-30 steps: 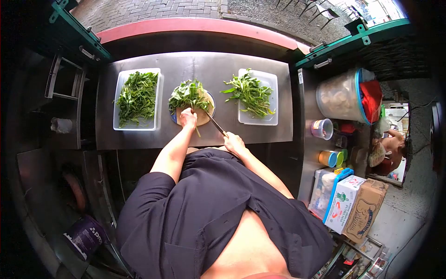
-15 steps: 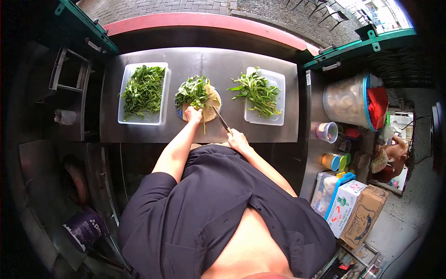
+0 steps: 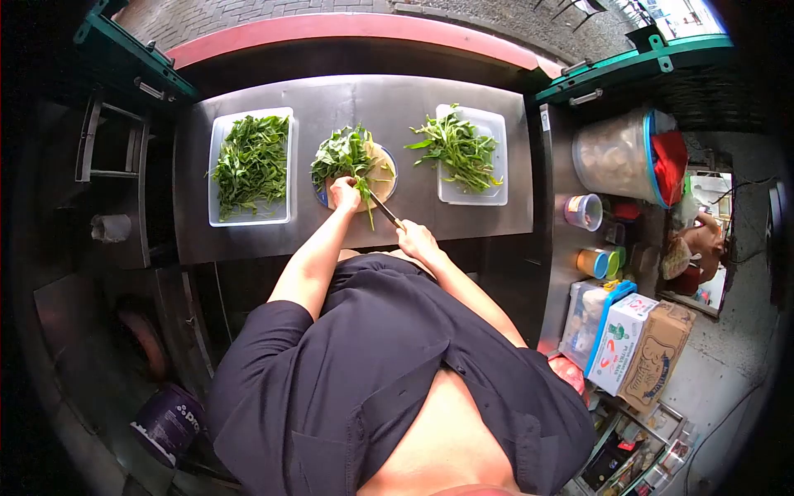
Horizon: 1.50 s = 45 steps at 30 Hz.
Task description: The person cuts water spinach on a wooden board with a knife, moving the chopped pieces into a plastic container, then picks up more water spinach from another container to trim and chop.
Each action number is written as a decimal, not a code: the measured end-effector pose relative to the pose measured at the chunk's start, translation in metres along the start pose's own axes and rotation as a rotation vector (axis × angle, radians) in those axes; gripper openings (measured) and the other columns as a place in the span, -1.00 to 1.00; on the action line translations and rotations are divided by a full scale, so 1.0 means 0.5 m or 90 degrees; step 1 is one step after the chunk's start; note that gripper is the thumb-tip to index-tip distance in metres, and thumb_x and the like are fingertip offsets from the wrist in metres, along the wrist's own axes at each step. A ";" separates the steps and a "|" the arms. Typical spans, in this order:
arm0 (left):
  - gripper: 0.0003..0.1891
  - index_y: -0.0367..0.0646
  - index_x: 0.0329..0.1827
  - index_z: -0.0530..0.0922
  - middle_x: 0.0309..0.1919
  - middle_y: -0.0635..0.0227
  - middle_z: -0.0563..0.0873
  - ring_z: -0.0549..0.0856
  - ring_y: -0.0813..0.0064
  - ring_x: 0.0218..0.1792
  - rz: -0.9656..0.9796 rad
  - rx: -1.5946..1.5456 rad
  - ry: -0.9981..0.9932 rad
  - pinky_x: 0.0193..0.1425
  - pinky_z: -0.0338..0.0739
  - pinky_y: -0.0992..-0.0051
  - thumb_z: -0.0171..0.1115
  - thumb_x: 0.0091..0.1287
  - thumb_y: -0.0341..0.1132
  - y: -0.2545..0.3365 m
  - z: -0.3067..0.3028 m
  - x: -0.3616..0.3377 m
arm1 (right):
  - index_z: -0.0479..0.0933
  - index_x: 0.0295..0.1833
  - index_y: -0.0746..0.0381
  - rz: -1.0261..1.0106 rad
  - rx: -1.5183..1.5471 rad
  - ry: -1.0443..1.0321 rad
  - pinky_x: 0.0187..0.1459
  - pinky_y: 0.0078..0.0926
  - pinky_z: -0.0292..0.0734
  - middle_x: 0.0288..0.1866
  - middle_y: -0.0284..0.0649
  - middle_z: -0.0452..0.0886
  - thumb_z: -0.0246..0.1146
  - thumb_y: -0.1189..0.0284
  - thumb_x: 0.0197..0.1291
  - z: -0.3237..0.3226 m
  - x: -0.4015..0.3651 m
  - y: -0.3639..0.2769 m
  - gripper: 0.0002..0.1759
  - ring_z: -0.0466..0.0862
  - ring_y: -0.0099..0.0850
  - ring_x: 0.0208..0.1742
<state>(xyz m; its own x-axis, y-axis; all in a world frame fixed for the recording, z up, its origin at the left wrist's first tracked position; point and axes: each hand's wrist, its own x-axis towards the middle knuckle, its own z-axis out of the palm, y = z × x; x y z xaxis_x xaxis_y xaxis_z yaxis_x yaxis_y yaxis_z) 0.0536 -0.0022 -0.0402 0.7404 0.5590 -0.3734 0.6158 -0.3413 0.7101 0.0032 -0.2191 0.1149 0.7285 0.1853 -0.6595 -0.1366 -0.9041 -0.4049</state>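
My left hand [image 3: 345, 194] is closed around the stems of some leafy greens [image 3: 341, 155], which lie over the left part of a round cutting board [image 3: 383, 174]. In my right hand [image 3: 417, 240] is a knife [image 3: 385, 212], gripped by its handle. Its blade points up and left, the tip at the stems beside my left hand. A few cut pieces lie on the bare part of the board. To the left stands a clear plastic tray [image 3: 291, 192] full of loose leaves. Another tray [image 3: 498, 149] on the right holds long-stemmed greens [image 3: 460, 153].
The steel table [image 3: 248, 245] ends close to my waist. On the right-hand counter are a large clear tub [image 3: 610, 159], small plastic containers [image 3: 584, 212], a blue-lidded box [image 3: 585, 318] and cardboard boxes [image 3: 657, 357]. A purple bucket [image 3: 168, 423] stands low at left.
My right hand has moved slightly left, bringing the knife blade against the stems near my left hand. My left hand keeps its hold on the greens. The view has shifted a little.
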 end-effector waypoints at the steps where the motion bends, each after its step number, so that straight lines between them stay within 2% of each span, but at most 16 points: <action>1: -0.77 -0.10 -0.08 0.83 -0.09 0.08 0.85 0.84 0.13 -0.02 0.001 0.001 -0.004 0.15 0.69 0.23 0.42 0.21 -0.43 0.005 -0.007 0.001 | 0.57 0.10 0.19 0.008 -0.007 -0.011 0.12 0.13 0.59 0.01 0.15 0.73 0.15 0.15 0.47 -0.001 -0.002 -0.007 -0.65 0.70 0.18 0.11; 4: -0.76 -0.06 -0.06 0.83 -0.10 0.12 0.86 0.84 0.14 -0.02 -0.006 0.018 -0.023 0.15 0.69 0.23 0.42 0.21 -0.42 0.010 -0.024 0.000 | 0.57 0.11 0.17 0.016 -0.010 -0.001 0.11 0.13 0.59 -0.01 0.15 0.74 0.16 0.16 0.47 0.008 -0.009 -0.020 -0.66 0.71 0.19 0.10; 11: -0.73 0.06 -0.01 0.82 -0.07 0.18 0.85 0.82 0.13 0.00 0.029 0.097 -0.047 0.13 0.68 0.22 0.29 0.31 -0.42 0.040 -0.079 -0.016 | 0.58 0.13 0.17 0.024 -0.045 0.000 0.16 0.12 0.60 0.01 0.14 0.75 0.15 0.18 0.48 0.010 -0.026 -0.050 -0.67 0.72 0.15 0.13; 13: -0.72 0.07 0.00 0.82 -0.05 0.18 0.84 0.81 0.11 0.01 0.040 0.108 -0.072 0.14 0.68 0.20 0.27 0.31 -0.43 0.022 -0.076 -0.011 | 0.56 0.09 0.18 0.008 -0.063 0.019 0.10 0.15 0.61 -0.04 0.17 0.74 0.16 0.20 0.48 0.011 -0.027 -0.055 -0.70 0.72 0.19 0.08; 15: -0.67 0.11 0.02 0.82 0.02 0.19 0.81 0.79 0.10 0.04 0.106 0.137 -0.027 0.17 0.67 0.18 0.28 0.27 -0.46 -0.004 -0.073 -0.001 | 0.56 0.09 0.18 0.008 -0.086 0.017 0.10 0.15 0.61 -0.05 0.16 0.75 0.16 0.20 0.48 0.011 -0.027 -0.059 -0.70 0.73 0.18 0.07; 17: -0.65 0.14 0.02 0.82 0.05 0.20 0.78 0.77 0.10 0.07 0.110 0.112 -0.059 0.20 0.65 0.16 0.29 0.23 -0.47 -0.021 -0.077 0.007 | 0.56 0.09 0.18 0.009 -0.109 0.016 0.10 0.14 0.61 -0.06 0.15 0.75 0.16 0.20 0.49 0.010 -0.026 -0.063 -0.70 0.74 0.17 0.07; 20: -0.62 0.15 0.02 0.82 0.03 0.21 0.78 0.76 0.09 0.07 0.182 0.154 -0.109 0.22 0.64 0.16 0.31 0.20 -0.50 -0.029 -0.097 0.020 | 0.56 0.10 0.17 0.005 -0.136 0.006 0.10 0.13 0.62 -0.06 0.14 0.76 0.16 0.19 0.49 0.011 -0.023 -0.069 -0.70 0.74 0.15 0.06; 29: -0.61 0.22 0.02 0.82 0.00 0.23 0.78 0.77 0.10 0.05 0.177 0.187 -0.133 0.18 0.67 0.17 0.31 0.21 -0.49 -0.039 -0.095 0.033 | 0.60 0.07 0.17 0.032 -0.160 -0.041 0.13 0.09 0.62 -0.02 0.11 0.77 0.17 0.22 0.48 -0.027 -0.014 -0.111 -0.72 0.75 0.10 0.11; 32: -0.61 0.21 0.04 0.81 -0.02 0.23 0.79 0.77 0.10 0.05 0.170 0.197 -0.117 0.18 0.67 0.17 0.32 0.21 -0.48 -0.030 -0.099 0.024 | 0.60 0.03 0.16 -0.040 -0.213 -0.017 0.06 0.08 0.65 -0.09 0.06 0.79 0.17 0.24 0.47 -0.032 0.000 -0.096 -0.75 0.79 0.08 0.01; 35: -0.61 0.18 0.05 0.81 -0.02 0.22 0.79 0.77 0.09 0.06 0.167 0.194 -0.110 0.19 0.66 0.17 0.31 0.22 -0.48 -0.029 -0.102 0.024 | 0.60 0.02 0.16 -0.031 -0.232 -0.016 0.04 0.07 0.66 -0.13 0.05 0.79 0.17 0.25 0.47 -0.038 -0.004 -0.099 -0.76 0.79 0.09 -0.03; 37: -0.62 0.16 0.06 0.81 -0.01 0.22 0.80 0.77 0.08 0.07 0.164 0.190 -0.111 0.20 0.66 0.16 0.30 0.23 -0.48 -0.026 -0.098 0.026 | 0.58 0.05 0.16 -0.003 -0.225 -0.011 0.04 0.09 0.66 -0.12 0.08 0.79 0.17 0.24 0.48 -0.026 -0.003 -0.088 -0.76 0.79 0.10 -0.01; 39: -0.65 0.14 0.05 0.81 0.03 0.19 0.81 0.77 0.06 0.09 0.100 0.165 -0.124 0.24 0.64 0.16 0.26 0.28 -0.45 -0.021 -0.100 0.025 | 0.57 0.07 0.14 0.007 -0.196 -0.002 0.04 0.12 0.65 -0.12 0.10 0.78 0.17 0.22 0.49 -0.019 -0.010 -0.073 -0.75 0.78 0.13 -0.01; 45: -0.67 0.15 0.03 0.82 0.05 0.16 0.80 0.76 0.08 0.13 0.117 0.167 -0.110 0.27 0.61 0.16 0.18 0.35 -0.42 -0.032 -0.092 0.033 | 0.58 0.08 0.11 0.004 -0.126 0.067 0.06 0.11 0.64 -0.13 0.11 0.78 0.20 0.21 0.46 -0.012 -0.030 -0.048 -0.75 0.78 0.13 0.00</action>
<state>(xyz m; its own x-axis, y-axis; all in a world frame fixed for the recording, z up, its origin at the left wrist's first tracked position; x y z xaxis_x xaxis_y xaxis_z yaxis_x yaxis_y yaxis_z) 0.0435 0.0472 -0.0301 0.8657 0.3418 -0.3657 0.5002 -0.6186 0.6059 -0.0005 -0.2025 0.1381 0.7954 0.1479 -0.5877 -0.0145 -0.9648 -0.2625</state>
